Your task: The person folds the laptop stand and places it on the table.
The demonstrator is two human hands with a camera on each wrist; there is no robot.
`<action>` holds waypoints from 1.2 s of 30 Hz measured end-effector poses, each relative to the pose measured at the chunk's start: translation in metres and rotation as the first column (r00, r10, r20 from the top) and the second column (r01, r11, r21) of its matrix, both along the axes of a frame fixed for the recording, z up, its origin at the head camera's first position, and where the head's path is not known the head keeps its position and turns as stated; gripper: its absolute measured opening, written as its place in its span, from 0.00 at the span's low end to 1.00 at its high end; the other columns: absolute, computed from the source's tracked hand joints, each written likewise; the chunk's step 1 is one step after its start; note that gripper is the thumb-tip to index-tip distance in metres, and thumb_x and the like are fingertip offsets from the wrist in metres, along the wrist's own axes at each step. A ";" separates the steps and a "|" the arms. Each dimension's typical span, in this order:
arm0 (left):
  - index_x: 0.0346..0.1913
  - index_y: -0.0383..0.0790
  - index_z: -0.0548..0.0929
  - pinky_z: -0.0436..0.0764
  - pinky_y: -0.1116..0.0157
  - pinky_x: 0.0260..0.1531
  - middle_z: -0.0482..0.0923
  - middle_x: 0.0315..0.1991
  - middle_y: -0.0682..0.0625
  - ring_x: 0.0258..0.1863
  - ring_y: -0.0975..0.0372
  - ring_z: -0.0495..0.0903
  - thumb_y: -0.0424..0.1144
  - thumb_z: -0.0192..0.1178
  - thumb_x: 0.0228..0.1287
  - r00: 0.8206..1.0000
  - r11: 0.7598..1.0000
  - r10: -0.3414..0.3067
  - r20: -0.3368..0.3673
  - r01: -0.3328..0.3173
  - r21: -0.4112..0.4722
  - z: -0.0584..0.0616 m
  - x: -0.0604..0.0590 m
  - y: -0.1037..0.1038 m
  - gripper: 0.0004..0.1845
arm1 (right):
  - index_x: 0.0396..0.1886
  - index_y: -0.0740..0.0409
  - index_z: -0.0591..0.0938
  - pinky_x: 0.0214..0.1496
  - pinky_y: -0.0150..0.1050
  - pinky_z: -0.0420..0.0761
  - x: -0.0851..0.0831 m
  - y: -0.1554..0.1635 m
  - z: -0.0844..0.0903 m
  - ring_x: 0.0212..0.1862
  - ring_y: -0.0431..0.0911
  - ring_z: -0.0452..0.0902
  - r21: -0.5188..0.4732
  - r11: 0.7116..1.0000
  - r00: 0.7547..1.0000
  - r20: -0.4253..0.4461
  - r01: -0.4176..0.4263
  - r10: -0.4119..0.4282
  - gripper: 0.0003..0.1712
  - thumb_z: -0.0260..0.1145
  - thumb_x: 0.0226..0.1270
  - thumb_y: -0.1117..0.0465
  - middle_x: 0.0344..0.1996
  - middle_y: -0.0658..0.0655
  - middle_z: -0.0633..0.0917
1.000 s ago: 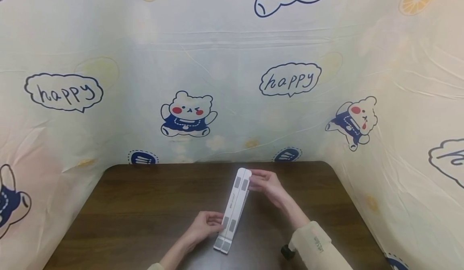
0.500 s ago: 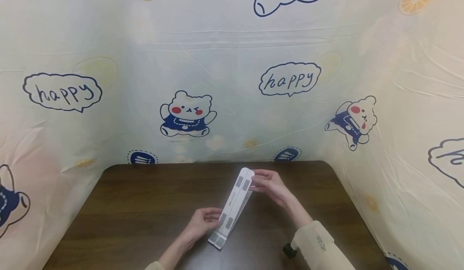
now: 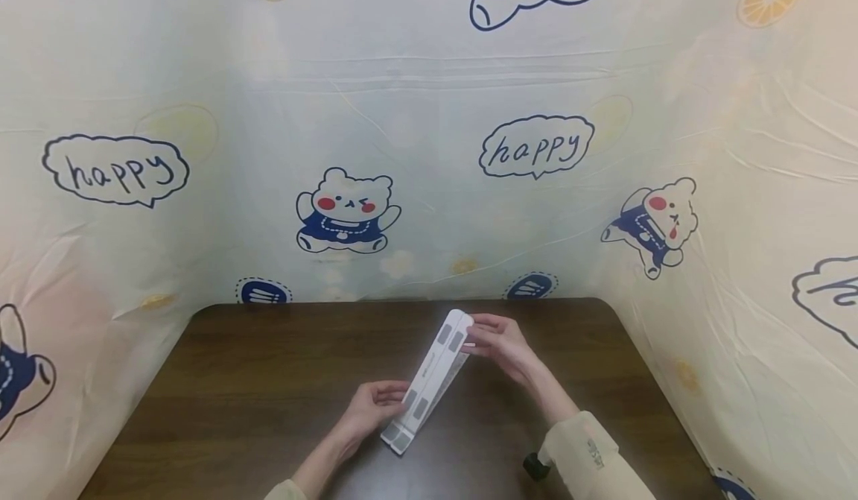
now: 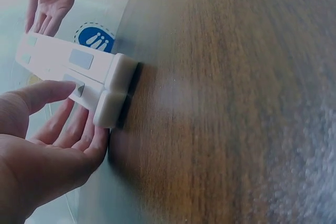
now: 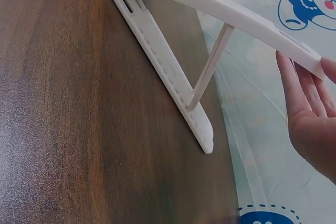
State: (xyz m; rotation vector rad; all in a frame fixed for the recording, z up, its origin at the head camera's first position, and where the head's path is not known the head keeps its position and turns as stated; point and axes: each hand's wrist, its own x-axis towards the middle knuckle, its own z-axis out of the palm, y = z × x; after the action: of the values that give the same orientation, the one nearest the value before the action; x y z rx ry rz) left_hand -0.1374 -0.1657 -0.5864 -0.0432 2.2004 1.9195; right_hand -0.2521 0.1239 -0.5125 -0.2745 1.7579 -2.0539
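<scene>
A white folding laptop stand (image 3: 427, 377) with grey pads stands on the table, slanting from near left to far right. Its two long halves lie side by side, narrowed together. In the right wrist view the upper arm (image 5: 210, 1) is raised off the base rail (image 5: 163, 66), and a thin strut (image 5: 212, 64) props it. My left hand (image 3: 369, 409) pinches the near, low end, thumb on a pad and fingers beneath, as the left wrist view shows. The raised far end is between the thumb and fingers of my right hand (image 3: 501, 342).
The brown wooden table (image 3: 255, 381) has rounded far corners. A pale curtain (image 3: 429, 112) printed with bears and "happy" bubbles hangs behind it and along both sides. A small dark device (image 3: 535, 466) sits at my right sleeve (image 3: 590, 448).
The stand has turned, its near end swinging left and slightly away while the far end shifts a little right. Both hands have moved with it, keeping their grip. More of its underside gap shows.
</scene>
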 end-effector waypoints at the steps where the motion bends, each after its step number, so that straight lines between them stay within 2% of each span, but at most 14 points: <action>1: 0.66 0.21 0.81 0.88 0.70 0.51 0.88 0.58 0.28 0.57 0.45 0.90 0.25 0.69 0.66 1.000 1.000 0.006 0.000 -0.006 0.002 0.000 0.000 0.000 0.26 | 0.73 0.77 0.74 0.61 0.48 0.92 0.000 0.000 0.000 0.53 0.49 0.94 -0.004 1.000 1.000 0.001 0.000 0.000 0.28 0.66 0.81 0.68 0.54 0.58 0.94; 5: 0.66 0.21 0.82 0.88 0.70 0.51 0.89 0.57 0.29 0.57 0.46 0.90 0.25 0.70 0.65 1.000 0.999 0.031 -0.003 -0.031 -0.008 0.001 -0.002 0.001 0.26 | 0.73 0.77 0.74 0.59 0.46 0.93 0.001 0.003 0.000 0.52 0.46 0.94 -0.008 1.000 1.000 0.002 0.007 -0.007 0.27 0.67 0.81 0.67 0.54 0.56 0.94; 11: 0.65 0.24 0.84 0.91 0.63 0.55 0.90 0.56 0.31 0.56 0.47 0.91 0.25 0.71 0.64 0.998 0.997 0.062 0.016 -0.061 -0.041 0.002 -0.005 0.001 0.25 | 0.72 0.75 0.76 0.61 0.48 0.92 0.003 0.005 -0.001 0.53 0.47 0.93 -0.003 1.000 1.000 0.000 0.016 -0.016 0.26 0.67 0.81 0.66 0.53 0.55 0.94; 14: 0.64 0.24 0.84 0.91 0.58 0.57 0.90 0.56 0.31 0.56 0.47 0.90 0.24 0.70 0.64 0.998 0.997 0.067 0.013 -0.067 -0.050 0.003 -0.006 0.001 0.24 | 0.70 0.74 0.78 0.62 0.50 0.91 0.004 0.005 -0.002 0.52 0.47 0.93 -0.012 1.000 1.000 0.003 0.021 -0.021 0.24 0.67 0.81 0.67 0.51 0.53 0.94; 18: 0.64 0.23 0.84 0.91 0.55 0.59 0.90 0.57 0.30 0.58 0.45 0.90 0.24 0.70 0.65 0.998 0.997 0.059 -0.009 -0.060 -0.053 0.004 -0.007 0.000 0.24 | 0.65 0.70 0.82 0.60 0.47 0.92 0.005 0.006 -0.003 0.50 0.46 0.94 -0.024 0.999 0.999 0.018 0.030 -0.030 0.18 0.68 0.81 0.67 0.48 0.52 0.94; 23: 0.63 0.24 0.86 0.91 0.55 0.59 0.90 0.57 0.31 0.58 0.44 0.90 0.25 0.70 0.66 0.998 0.995 0.061 -0.029 -0.063 -0.072 0.005 -0.010 -0.002 0.22 | 0.60 0.64 0.85 0.58 0.43 0.93 0.006 0.008 -0.004 0.51 0.46 0.93 -0.020 0.999 0.999 0.036 0.041 -0.040 0.14 0.70 0.80 0.66 0.48 0.51 0.94; 28: 0.62 0.28 0.88 0.90 0.55 0.60 0.91 0.57 0.33 0.59 0.45 0.90 0.24 0.69 0.67 0.997 0.992 0.077 -0.024 -0.079 -0.096 0.007 -0.015 -0.004 0.20 | 0.59 0.62 0.85 0.60 0.44 0.93 0.009 0.009 -0.005 0.53 0.47 0.92 -0.023 0.998 0.997 0.051 0.056 -0.055 0.13 0.71 0.80 0.65 0.49 0.51 0.93; 36: 0.61 0.27 0.88 0.89 0.62 0.56 0.91 0.57 0.34 0.59 0.47 0.90 0.24 0.67 0.68 0.996 0.991 0.081 -0.033 -0.084 -0.101 0.007 -0.019 -0.005 0.19 | 0.56 0.62 0.84 0.59 0.43 0.93 0.011 0.008 -0.007 0.52 0.47 0.92 -0.049 0.997 0.997 0.060 0.059 -0.056 0.10 0.69 0.80 0.67 0.48 0.52 0.91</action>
State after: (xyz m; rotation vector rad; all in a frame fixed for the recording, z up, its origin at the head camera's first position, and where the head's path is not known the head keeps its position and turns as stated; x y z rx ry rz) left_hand -0.1567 -0.1707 -0.5791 -0.1258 2.3496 1.8580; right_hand -0.2415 0.1323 -0.5192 -0.1786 1.6993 -2.1277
